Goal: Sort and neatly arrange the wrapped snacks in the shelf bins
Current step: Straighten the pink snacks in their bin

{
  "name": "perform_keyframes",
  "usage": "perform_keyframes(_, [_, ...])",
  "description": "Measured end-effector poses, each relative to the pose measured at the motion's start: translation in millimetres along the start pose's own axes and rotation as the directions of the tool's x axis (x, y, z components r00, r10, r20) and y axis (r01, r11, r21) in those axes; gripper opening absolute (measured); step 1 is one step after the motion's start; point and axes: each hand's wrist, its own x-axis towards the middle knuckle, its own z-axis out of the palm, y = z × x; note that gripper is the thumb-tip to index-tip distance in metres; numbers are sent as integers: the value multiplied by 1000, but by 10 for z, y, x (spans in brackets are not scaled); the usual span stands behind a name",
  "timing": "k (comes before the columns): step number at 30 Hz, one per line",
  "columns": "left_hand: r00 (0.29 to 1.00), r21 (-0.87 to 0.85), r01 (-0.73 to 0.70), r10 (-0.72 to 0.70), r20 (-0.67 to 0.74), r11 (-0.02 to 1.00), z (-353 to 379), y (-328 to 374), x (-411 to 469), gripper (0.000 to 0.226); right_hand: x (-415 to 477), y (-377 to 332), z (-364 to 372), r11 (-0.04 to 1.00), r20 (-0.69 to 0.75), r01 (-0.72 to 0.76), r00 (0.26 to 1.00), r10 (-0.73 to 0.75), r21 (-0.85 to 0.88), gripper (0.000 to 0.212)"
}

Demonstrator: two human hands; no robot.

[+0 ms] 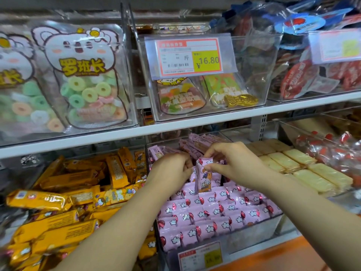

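Lower shelf, middle bin (254, 229). We noted the right hand (236, 163) over the bin, its fingers (218, 169) pinched on the top end of one pink wrapped snack (204, 180). The snack stood upright, its lower end down among the rows of pink snacks (211, 212), which stood on edge toward the front of the bin.

The left hand (172, 170) sat just beside the snack's left edge, fingers curled inward. Their tips were hidden behind the hand itself, so we could not tell whether they gripped the wrapper or anything else.

At the back of the bin more pink snacks lay loose, partly covered by both hands. The orange snacks (68, 192) lay heaped in the left bin, and the pale wafers (302, 169) lay in rows in the right one. The price tag (201, 257) on the bin front was too blurred to read.
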Motion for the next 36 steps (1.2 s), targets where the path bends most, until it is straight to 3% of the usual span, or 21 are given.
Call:
perform_keyframes(5, [996, -75, 41, -35, 78, 996, 12, -44, -3, 16, -30, -63, 44, 994, 109, 88, 991, -80, -65, 14])
perform_keyframes(8, [997, -95, 42, -35, 75, 995, 2, -52, -37, 25, -19, -66, 58, 993, 99, 78, 993, -68, -93, 15])
perform_keyframes(15, [993, 10, 41, -42, 114, 999, -7, -21, -44, 33, 9, -114, 64, 992, 180, 63, 983, -43, -105, 15])
perform_keyframes(17, [989, 30, 63, -66, 134, 998, 4, 9, -10, 21, -25, -96, 45, 995, 174, 46, 984, -29, -91, 14])
perform_keyframes(19, [993, 36, 65, -68, 98, 997, 16, 27, -6, 2, -70, -77, 38, 995, 156, 46, 987, -33, -83, 14])
perform_keyframes(25, [997, 45, -81, 81, -13, 996, 34, 57, -102, 10, -145, -73, 53, 995, 116, 58, 992, -49, -81, 12])
perform_keyframes(36, [999, -27, -30, 29, -35, 999, 13, 98, -88, 11, -117, -26, 182, 984, 145, 75, 988, -52, -161, 16])
